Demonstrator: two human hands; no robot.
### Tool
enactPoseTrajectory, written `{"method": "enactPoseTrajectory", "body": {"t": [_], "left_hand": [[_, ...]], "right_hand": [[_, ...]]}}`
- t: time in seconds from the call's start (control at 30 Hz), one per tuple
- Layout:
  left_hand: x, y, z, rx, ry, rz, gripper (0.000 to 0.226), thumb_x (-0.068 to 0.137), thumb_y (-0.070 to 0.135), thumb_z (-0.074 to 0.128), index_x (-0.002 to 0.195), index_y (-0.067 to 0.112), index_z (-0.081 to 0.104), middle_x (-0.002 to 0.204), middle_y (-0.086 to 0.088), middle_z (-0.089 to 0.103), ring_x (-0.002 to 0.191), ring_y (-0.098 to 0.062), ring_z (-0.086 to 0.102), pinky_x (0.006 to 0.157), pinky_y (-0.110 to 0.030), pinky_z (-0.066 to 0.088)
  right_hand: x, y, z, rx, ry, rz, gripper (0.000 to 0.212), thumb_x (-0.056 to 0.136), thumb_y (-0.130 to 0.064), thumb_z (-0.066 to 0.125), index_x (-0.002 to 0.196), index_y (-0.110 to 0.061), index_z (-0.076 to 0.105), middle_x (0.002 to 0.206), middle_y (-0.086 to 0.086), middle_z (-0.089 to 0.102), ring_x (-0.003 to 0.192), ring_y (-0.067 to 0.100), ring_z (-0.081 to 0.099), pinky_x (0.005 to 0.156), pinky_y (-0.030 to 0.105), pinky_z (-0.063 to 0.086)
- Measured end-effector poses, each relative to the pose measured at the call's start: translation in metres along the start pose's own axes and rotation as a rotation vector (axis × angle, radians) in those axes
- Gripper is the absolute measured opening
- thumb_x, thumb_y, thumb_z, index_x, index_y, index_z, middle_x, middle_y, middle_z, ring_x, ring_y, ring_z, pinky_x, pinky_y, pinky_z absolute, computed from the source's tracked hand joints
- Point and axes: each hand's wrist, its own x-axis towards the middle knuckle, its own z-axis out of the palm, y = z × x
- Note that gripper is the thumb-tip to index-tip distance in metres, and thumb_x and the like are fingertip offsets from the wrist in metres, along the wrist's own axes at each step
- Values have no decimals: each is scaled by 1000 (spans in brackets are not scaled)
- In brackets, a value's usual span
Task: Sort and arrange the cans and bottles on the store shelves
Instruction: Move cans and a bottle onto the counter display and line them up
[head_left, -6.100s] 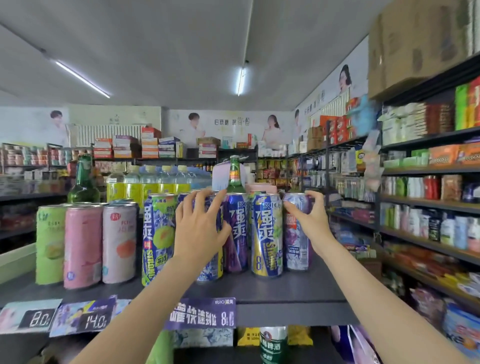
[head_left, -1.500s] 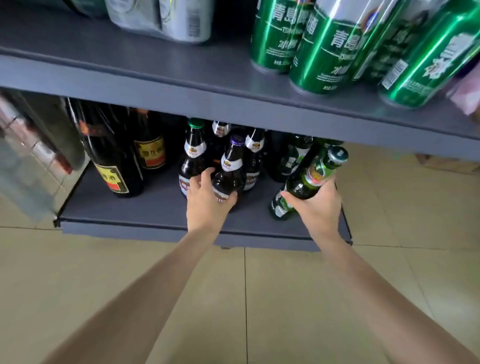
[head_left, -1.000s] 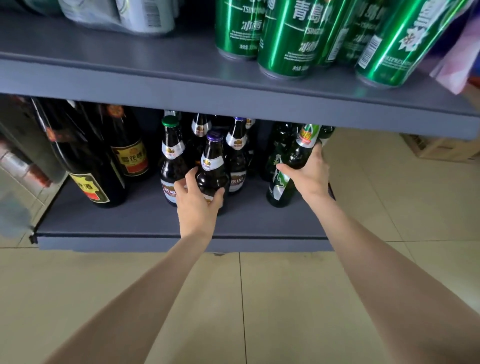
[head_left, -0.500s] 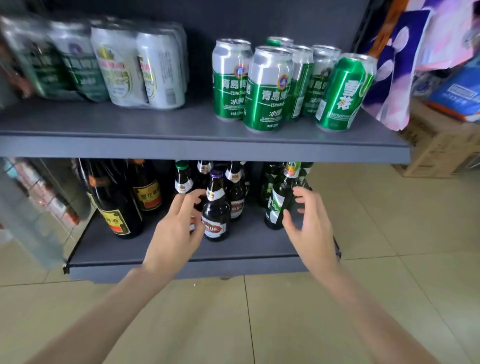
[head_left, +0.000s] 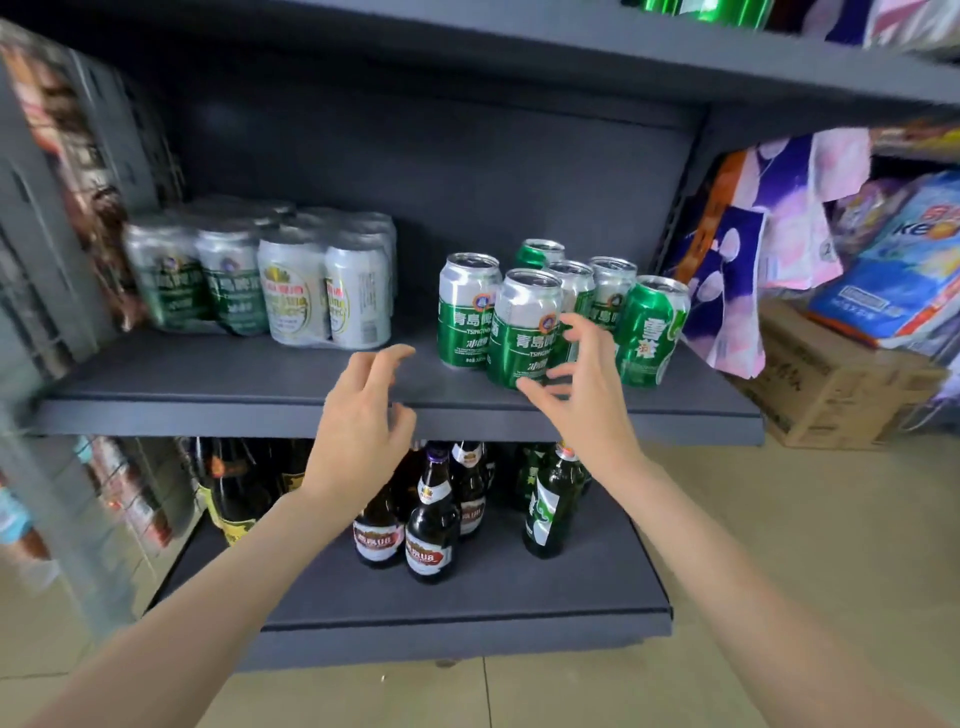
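Observation:
Several green Tsingtao beer cans stand clustered on the right of the middle grey shelf, with a darker green can at their right end. My right hand hovers just in front of the front can, fingers spread and holding nothing. My left hand hangs at the shelf's front edge, fingers loosely curled and empty. On the bottom shelf stand dark beer bottles and a green bottle.
Shrink-wrapped packs of white and green cans fill the shelf's left side. Tall dark bottles stand at the bottom left. Bagged goods and a cardboard box sit to the right. The floor is tiled.
Both hands have left the bottles on the bottom shelf and risen to the middle shelf. The green bottle now stands upright, released. The view has tilted upward.

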Motion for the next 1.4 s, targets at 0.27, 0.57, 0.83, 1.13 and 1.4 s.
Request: {"method": "enactPoseTrajectory", "body": {"t": [0.27, 0.57, 0.83, 1.13, 1.4], "left_hand": [[27, -27, 11, 73, 46, -54, 51, 80, -2, 54, 127, 15, 48, 111, -8, 51, 96, -28, 54, 82, -41, 43], [27, 1, -7, 261, -445, -252, 39, 90, 17, 40, 126, 18, 54, 128, -6, 50, 115, -29, 48, 100, -39, 34], [87, 91, -179, 177, -344, -97, 45, 75, 11, 34, 119, 17, 44, 113, -3, 44, 89, -21, 44, 77, -37, 46], [204, 213, -366, 237, -100, 26, 40, 78, 13, 37, 117, 12, 46, 118, -9, 43, 98, -27, 43, 84, -35, 33], [304, 266, -419, 322, 0, -103, 43, 77, 7, 46, 120, 8, 49, 116, -16, 50, 96, -37, 51, 78, -43, 41]], "right_hand": [[28, 16, 42, -10, 91, 87, 49, 83, -24, 69, 122, -14, 41, 117, -2, 47, 59, 9, 55, 66, 28, 43], [31, -16, 6, -86, -414, 362, 56, 85, -14, 66, 134, -11, 39, 112, 6, 57, 94, 17, 58, 87, 31, 48], [93, -164, -133, -115, -601, 271, 46, 88, -20, 62, 129, -17, 41, 112, -5, 58, 81, 8, 61, 76, 22, 51], [198, -334, -298, -95, -457, 29, 46, 88, -18, 62, 130, -17, 43, 117, -10, 48, 93, -3, 50, 80, 7, 40], [308, -416, -329, 34, -343, -138, 58, 86, -27, 65, 137, -20, 36, 131, -2, 44, 108, 1, 44, 82, 13, 41]]}}
